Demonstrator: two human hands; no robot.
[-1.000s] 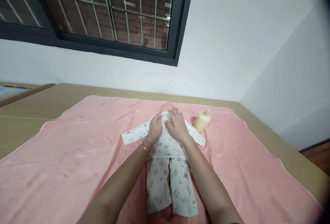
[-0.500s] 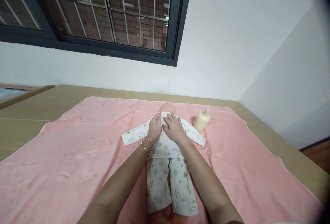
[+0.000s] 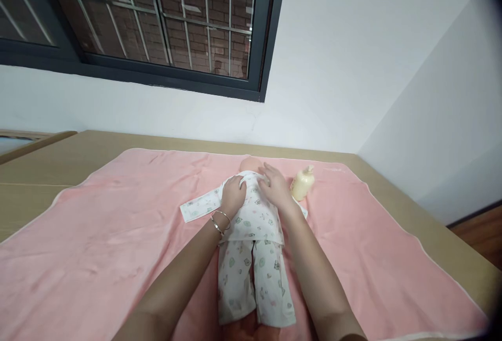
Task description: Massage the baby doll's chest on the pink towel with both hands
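A baby doll [image 3: 251,165] lies on a pink blanket [image 3: 117,226], its bare head toward the wall. It wears a white printed top [image 3: 253,220] and matching trousers [image 3: 270,278]. My left hand [image 3: 234,194] rests on the doll's left-side shoulder in view, fingers laid over the cloth, with two thin bangles at the wrist. Over the opposite shoulder is my right hand [image 3: 276,189], its fingers spread near the neck; I cannot tell how firmly it touches. That hand and forearm hide most of the right-side sleeve. A pale yellow pump bottle [image 3: 303,184] stands just right of my right hand.
The blanket covers a wooden surface [image 3: 39,173] that meets a white wall [image 3: 314,95]. A dark-framed window [image 3: 164,77] with metal bars is above. At the left edge runs a wooden rail [image 3: 39,147].
My right hand has moved from the middle of the doll's chest outward and up to the right shoulder. My left hand has shifted slightly outward on the other shoulder.
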